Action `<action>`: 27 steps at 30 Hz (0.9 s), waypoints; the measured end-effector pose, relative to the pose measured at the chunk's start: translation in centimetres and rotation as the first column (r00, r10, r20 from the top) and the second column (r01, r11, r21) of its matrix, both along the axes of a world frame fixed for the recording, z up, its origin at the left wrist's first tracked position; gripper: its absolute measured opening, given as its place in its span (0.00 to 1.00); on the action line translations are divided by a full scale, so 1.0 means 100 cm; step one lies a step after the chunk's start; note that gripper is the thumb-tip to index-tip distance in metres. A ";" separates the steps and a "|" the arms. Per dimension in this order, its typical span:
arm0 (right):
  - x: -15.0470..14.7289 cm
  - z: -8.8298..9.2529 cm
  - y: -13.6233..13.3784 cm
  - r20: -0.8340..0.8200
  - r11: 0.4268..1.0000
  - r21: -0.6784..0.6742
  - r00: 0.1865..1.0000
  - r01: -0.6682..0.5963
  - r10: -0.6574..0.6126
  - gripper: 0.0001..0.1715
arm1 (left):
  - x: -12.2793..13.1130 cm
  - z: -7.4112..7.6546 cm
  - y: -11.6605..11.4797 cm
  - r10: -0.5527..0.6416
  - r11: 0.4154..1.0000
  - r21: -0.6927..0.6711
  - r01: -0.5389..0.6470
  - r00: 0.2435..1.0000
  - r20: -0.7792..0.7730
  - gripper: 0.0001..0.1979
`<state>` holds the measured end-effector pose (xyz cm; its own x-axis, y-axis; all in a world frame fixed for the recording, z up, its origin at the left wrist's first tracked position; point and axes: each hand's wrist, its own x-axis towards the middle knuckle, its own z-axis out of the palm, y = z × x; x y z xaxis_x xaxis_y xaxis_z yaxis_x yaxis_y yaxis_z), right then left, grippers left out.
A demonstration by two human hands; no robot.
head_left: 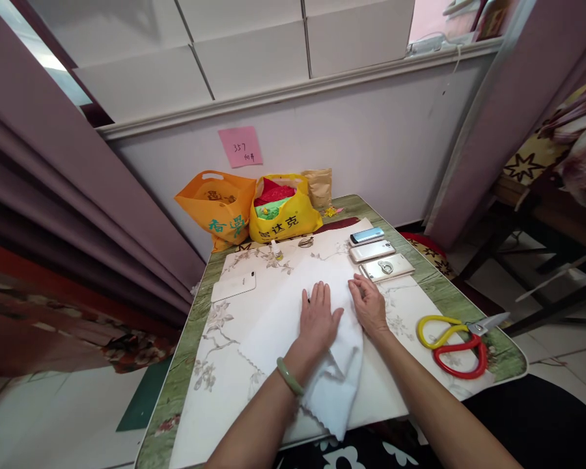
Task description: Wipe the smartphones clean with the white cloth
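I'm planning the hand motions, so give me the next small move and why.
Perhaps slide the left hand toward the body to smooth the white cloth: that hand lies spread on it, while folds bunch nearer the body.

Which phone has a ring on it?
The front phone, nearest the right hand; a ring sits on its upper side. The blue phone, middle phone and left phone show none.

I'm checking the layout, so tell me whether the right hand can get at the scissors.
Probably yes. The scissors lie uncovered on the table, with no other object between them and the right hand, though it would likely have to leave the edge of the cloth first.
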<state>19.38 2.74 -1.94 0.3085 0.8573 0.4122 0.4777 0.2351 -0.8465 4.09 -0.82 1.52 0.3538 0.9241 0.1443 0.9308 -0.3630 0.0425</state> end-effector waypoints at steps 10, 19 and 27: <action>0.002 -0.003 0.001 -0.007 1.000 -0.007 1.000 0.011 -0.011 0.19 | -0.006 0.001 -0.005 -0.094 0.994 -0.057 0.095 0.995 0.031 0.32; 0.001 -0.005 0.002 -0.011 1.000 0.010 1.000 0.017 -0.017 0.18 | 0.016 -0.013 -0.028 -0.129 0.991 -0.031 0.129 0.991 0.029 0.36; 0.001 -0.004 0.000 -0.010 1.000 -0.003 1.000 0.016 -0.016 0.19 | -0.012 -0.002 0.004 0.130 0.991 -0.041 -0.130 0.991 0.009 0.36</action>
<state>19.52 2.78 -2.33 0.3258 0.8535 0.4067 0.4729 0.2254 -0.8518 2.89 -0.39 1.29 0.2286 0.9673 0.1098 0.9694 -0.2365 0.0656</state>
